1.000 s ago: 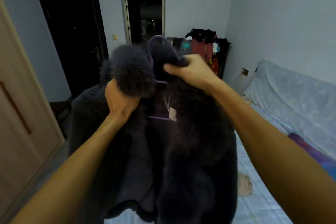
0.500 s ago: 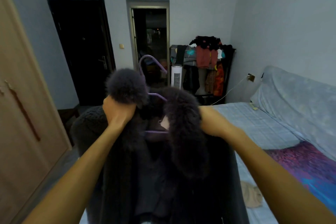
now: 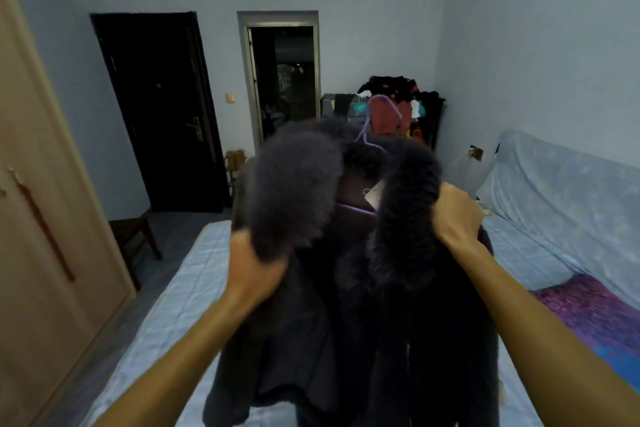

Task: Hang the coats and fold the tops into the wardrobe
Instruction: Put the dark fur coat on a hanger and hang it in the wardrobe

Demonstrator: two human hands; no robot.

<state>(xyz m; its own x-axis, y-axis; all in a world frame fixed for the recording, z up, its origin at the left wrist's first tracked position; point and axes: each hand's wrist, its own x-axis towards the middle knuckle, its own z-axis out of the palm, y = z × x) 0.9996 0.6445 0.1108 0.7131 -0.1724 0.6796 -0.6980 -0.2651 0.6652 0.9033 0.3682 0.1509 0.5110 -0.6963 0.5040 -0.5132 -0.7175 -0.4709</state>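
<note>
Head view: dark fleecy coat [image 3: 363, 305] with a thick fur collar [image 3: 298, 191] held up at chest height over the bed [image 3: 173, 305], front hanging open toward the camera. A purple hanger [image 3: 367, 128] is inside it; the hook pokes up above the collar, and a pale tag [image 3: 375, 192] shows at the neck lining. Left hand [image 3: 254, 270] grips the left front edge just under the fur, fingers buried in the fabric. Right hand [image 3: 457, 215] clutches the right side of the collar at the shoulder. Both hands are closed on the coat, set apart across its width.

Progress, as judged: the coat looks seated on its hanger, or nearly so, but it is not yet hung. The wardrobe [image 3: 45, 218] stands at the left with its tan door closed, well apart from the coat. So carrying it over, opening the door and hooking it on remain. No folded tops are visible anywhere; that part seems untouched.

Surface: light blue quilted bed cover, a purple patterned cloth [image 3: 588, 315] at the right. Room: dim, pale walls, a dark door [image 3: 156, 107], an open doorway [image 3: 282, 80] beside it, a cluttered clothes rack [image 3: 398, 107] at the far wall, a small dark wooden chair [image 3: 135, 236] near the bed's far corner.
</note>
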